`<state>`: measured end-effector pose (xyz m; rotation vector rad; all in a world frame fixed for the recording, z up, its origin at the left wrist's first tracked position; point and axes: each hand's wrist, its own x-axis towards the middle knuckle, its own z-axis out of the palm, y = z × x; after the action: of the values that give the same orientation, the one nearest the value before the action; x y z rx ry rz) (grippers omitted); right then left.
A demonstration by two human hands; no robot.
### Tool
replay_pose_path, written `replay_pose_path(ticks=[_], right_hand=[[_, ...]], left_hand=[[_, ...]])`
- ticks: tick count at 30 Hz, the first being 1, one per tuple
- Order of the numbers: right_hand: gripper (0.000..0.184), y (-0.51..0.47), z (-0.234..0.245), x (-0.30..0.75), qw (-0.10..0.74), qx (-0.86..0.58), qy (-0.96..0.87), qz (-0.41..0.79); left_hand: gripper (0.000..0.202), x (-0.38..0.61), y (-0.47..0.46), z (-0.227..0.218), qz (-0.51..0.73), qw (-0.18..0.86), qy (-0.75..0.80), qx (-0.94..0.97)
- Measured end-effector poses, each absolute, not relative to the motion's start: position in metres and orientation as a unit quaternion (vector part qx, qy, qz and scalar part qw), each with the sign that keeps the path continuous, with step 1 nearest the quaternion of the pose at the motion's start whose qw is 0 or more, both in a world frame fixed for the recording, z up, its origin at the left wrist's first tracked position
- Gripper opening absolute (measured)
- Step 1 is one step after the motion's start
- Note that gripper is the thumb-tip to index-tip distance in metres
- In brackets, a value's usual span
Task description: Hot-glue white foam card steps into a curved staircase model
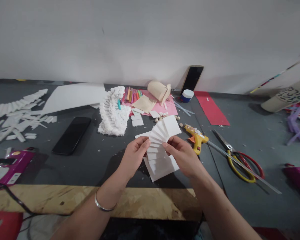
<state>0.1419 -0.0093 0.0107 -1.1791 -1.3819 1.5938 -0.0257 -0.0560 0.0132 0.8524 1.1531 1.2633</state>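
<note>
Between my two hands is a white fan-shaped stair piece (158, 136), made of several overlapping flat strips. My left hand (133, 155) pinches its left edge with thumb and fingers. On the other side my right hand (183, 153) grips its right edge, thumb on top. Under it lie white sheets (162, 171), partly covered by the piece and my hands. A yellow glue gun (197, 138) with a clear glue stick (240, 163) rests just right of my right hand. Beyond my left hand stands a curved white stair model (113, 115) with a rough, crumbly coating.
Scissors (236, 156) with red and yellow handles lie at right, near red paper (212, 108). A black phone (72, 135) and white scraps (20, 123) are at left. Crayons (132, 95), a blue-and-white jar (187, 95), another phone (193, 79) and a beige cup (285, 96) stand or lie behind.
</note>
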Motion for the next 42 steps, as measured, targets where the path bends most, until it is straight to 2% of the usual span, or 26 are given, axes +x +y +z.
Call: replay_pose_path(ticks=[8, 11, 17, 22, 26, 28, 30, 32, 34, 37, 42], right_hand=[[0.028, -0.003, 0.007, 0.144, 0.374, -0.429, -0.532, 0.627], [0.029, 0.003, 0.003, 0.146, 0.368, -0.426, -0.560, 0.608], [0.042, -0.001, -0.002, 0.166, 0.266, -0.445, -0.652, 0.553], [0.022, -0.016, 0.000, 0.181, 0.159, -0.432, -0.710, 0.533], [0.020, -0.020, 0.004, 0.185, 0.136, -0.422, -0.705, 0.553], [0.023, -0.019, 0.003, 0.185, 0.133, -0.422, -0.695, 0.567], [0.026, -0.018, -0.001, 0.185, 0.131, -0.427, -0.684, 0.576], [0.027, -0.017, -0.005, 0.184, 0.131, -0.432, -0.671, 0.588], [0.028, -0.018, -0.009, 0.183, 0.128, -0.433, -0.664, 0.595], [0.031, -0.021, -0.010, 0.181, 0.121, -0.437, -0.675, 0.583], [0.032, -0.028, -0.012, 0.180, 0.110, -0.438, -0.696, 0.558]], left_hand=[[0.041, -0.032, -0.055, 0.017, 0.490, 0.599, 0.493, 0.397], [0.039, -0.034, -0.053, 0.014, 0.460, 0.599, 0.505, 0.417], [0.036, -0.036, -0.055, 0.009, 0.490, 0.592, 0.513, 0.382], [0.035, -0.032, -0.066, 0.008, 0.515, 0.585, 0.524, 0.343], [0.037, -0.026, -0.078, 0.006, 0.513, 0.563, 0.536, 0.363], [0.040, -0.024, -0.087, 0.005, 0.532, 0.490, 0.573, 0.385], [0.041, -0.021, -0.101, 0.003, 0.554, 0.326, 0.635, 0.429], [0.031, -0.015, -0.118, 0.001, 0.533, 0.112, 0.666, 0.509], [0.017, -0.005, -0.134, -0.004, 0.450, -0.016, 0.628, 0.635], [0.018, 0.012, -0.152, -0.013, 0.321, -0.076, 0.573, 0.750], [0.027, 0.026, -0.161, -0.030, 0.241, -0.107, 0.593, 0.761]])
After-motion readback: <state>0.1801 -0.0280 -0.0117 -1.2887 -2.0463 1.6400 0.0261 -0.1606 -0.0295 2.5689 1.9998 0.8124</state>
